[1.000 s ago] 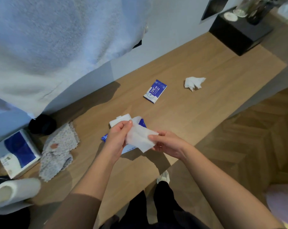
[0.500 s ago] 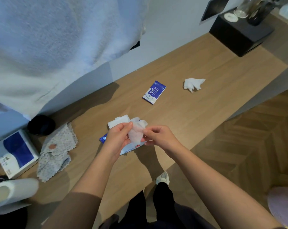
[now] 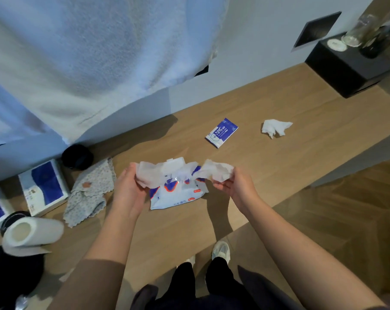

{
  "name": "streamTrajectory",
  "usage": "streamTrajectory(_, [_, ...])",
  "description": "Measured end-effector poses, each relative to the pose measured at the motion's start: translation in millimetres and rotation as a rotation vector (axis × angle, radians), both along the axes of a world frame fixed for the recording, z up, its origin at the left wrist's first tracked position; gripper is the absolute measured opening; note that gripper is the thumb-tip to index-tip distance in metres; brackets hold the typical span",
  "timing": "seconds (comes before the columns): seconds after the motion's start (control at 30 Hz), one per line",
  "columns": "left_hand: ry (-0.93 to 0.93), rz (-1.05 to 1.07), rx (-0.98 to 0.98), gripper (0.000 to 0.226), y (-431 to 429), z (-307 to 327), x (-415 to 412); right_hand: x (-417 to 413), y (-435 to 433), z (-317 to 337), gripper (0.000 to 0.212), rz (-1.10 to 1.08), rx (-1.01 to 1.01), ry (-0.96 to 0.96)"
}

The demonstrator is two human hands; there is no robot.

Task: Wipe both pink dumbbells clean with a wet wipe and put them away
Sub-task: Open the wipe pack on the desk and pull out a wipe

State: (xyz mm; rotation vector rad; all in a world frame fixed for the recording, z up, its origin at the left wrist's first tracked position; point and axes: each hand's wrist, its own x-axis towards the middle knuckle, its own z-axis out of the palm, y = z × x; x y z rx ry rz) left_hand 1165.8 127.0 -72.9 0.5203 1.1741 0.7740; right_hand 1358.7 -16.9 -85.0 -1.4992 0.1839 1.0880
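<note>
Left hand [image 3: 128, 191] and right hand [image 3: 238, 186] pinch wet wipe [image 3: 216, 172] stretched between them.

White, blue and tan wood all over.
Wet wipe [image 3: 216, 173] white; pack [image 3: 178, 196] white with blue and orange-red patches; sachet [image 3: 222, 133] blue, white print; crumpled tissue [image 3: 275, 128] white; cloth [image 3: 88, 193] grey, small dotted pattern; countertop [image 3: 290, 166] tan wood grain; box [image 3: 346, 70] black; floor [image 3: 346, 220] brown herringbone.
</note>
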Motion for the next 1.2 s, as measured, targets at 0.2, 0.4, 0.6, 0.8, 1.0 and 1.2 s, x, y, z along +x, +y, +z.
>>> streamTrajectory(0.2, [0.049, 0.003, 0.055, 0.013, 6, 1, -22, 1, 8, 10, 0.030, 0.119, -0.014, -0.015])
streamTrajectory(0.4, [-0.035, -0.134, 0.115, 0.024, 2, -2, -29, -20, 33, 21, 0.020, 0.466, 0.127, -0.140])
streamTrajectory(0.6, [0.007, -0.157, 0.112, 0.021, -3, -2, -40, -31, 50, 0, 0.021, 0.625, -0.107, -0.315])
streamTrajectory(0.8, [0.084, -0.171, 0.074, 0.020, -10, 1, -38, -35, 47, -16, 0.028, 0.764, -0.353, -0.583])
streamTrajectory(1.0, [0.069, -0.300, 0.060, 0.022, -12, 12, -17, -28, 29, -10, 0.030, 0.868, -0.558, -0.764])
streamTrajectory(1.2, [0.059, -0.569, 0.070, 0.029, -13, 24, 6, -41, 7, 7, 0.026, 0.399, -0.068, -0.401])
